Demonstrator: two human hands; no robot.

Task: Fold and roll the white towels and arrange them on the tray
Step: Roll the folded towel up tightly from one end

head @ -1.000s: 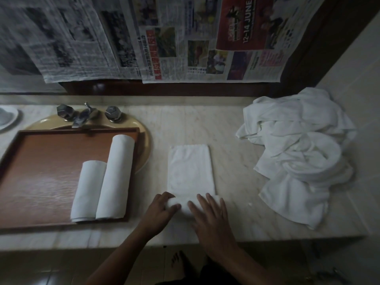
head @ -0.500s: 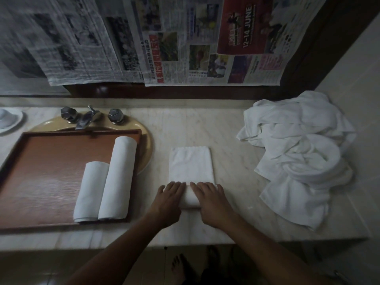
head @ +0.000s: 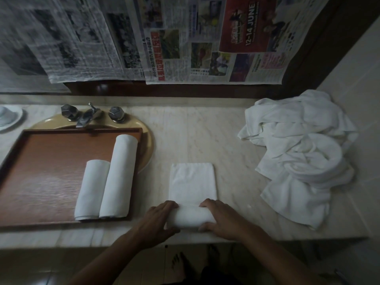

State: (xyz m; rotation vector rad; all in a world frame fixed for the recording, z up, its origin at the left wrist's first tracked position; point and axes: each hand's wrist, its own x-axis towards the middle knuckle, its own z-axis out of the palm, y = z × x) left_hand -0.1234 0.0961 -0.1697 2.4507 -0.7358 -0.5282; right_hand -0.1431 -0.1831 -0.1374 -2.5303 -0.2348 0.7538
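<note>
- The pale marble bench (head: 195,136) runs across in front of me and carries everything here.
- Sheets of printed newspaper (head: 185,38) hang over the wall behind it. One has a red advert reading "12-14 JUNE".
- The reddish-brown rectangular wooden tray (head: 51,171) lies on the left of the bench, over the yellow oval basin (head: 147,145), whose rim shows at its far and right sides.
- A loose heap of crumpled white towels (head: 298,157) sits at the right end of the bench, well apart from the tray.
- The half-rolled white towel (head: 192,182) lies between the tray and the heap, near the bench's front edge. Its far part is a flat folded strip and its near end is wound into a thick roll.
- A long rolled white towel (head: 119,175) lies along the tray's right side.
- A shorter rolled white towel (head: 91,189) lies touching its left flank, with the near ends about level.
- My right hand (head: 222,219) grips the right end of the roll, fingers curled over the top and thumb at the near side.
- My left hand (head: 158,219) grips the left end the same way.
- A dull metal tap with two faceted knobs (head: 86,117) stands behind the tray.
- A white dish (head: 8,118) sits at the far left edge.
</note>
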